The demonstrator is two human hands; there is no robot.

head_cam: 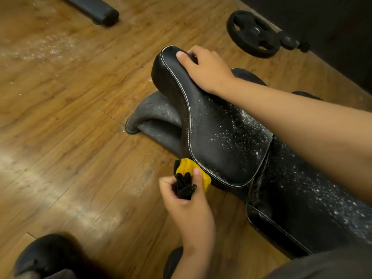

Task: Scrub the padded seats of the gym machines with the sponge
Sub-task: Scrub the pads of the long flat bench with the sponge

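Head view shows the left hand [188, 200] squeezing the yellow sponge [186, 167] against the low edge of the black padded seat [213, 129], while the right hand [208, 70] grabs the seat's top end.

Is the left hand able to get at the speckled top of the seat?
Probably yes: the left hand holds the sponge at the near edge of the seat, whose top is bare, and the right hand grips only its far tip.
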